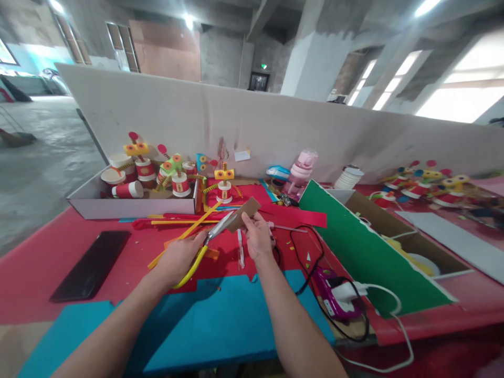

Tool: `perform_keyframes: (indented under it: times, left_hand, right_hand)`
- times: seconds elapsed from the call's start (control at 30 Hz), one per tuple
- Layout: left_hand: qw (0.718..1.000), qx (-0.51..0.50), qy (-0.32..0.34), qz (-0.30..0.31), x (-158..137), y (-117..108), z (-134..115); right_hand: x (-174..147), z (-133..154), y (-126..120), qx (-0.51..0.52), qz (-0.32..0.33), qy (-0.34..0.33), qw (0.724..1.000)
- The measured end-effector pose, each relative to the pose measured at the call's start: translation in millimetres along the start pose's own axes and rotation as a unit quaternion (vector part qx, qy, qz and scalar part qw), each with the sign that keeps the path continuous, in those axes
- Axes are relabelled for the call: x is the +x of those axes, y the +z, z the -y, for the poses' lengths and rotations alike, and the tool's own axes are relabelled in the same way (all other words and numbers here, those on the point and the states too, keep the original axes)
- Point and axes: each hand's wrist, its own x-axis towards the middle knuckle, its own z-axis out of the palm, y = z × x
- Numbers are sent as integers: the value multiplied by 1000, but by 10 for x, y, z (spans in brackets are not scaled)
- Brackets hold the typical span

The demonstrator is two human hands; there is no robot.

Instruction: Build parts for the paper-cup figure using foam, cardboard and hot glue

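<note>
Yellow-handled scissors [192,269] are in my left hand [181,258], its fingers closed around the handle. Their metal blades point up and right, against a strip of brown cardboard [249,209]. My right hand [258,236] pinches that strip between thumb and fingers. Whether the blades have the card between them, I cannot tell. Beneath my hands lie a yellow paper strip [199,224] and a small white pen-like tool [241,250]. Just beyond stands a paper-cup figure [224,190] with a yellow head and spring-folded arms.
At the back left, a white box [134,208] holds several cup figures and loose cups. A black phone [92,265] lies left. On the right are a green-sided box [362,247], a purple power strip [334,294] with cables, and a pink bottle [303,170]. Blue sheet [212,320] covers the front edge.
</note>
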Motion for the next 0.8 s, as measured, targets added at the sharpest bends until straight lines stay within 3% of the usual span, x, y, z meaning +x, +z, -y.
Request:
perform_keyframes:
  times: [0.8]
  left_hand:
    - [1000,8,-2,-1,-23,3,-97]
  right_hand:
    - [35,-31,-42,-7,-17,-13,1000]
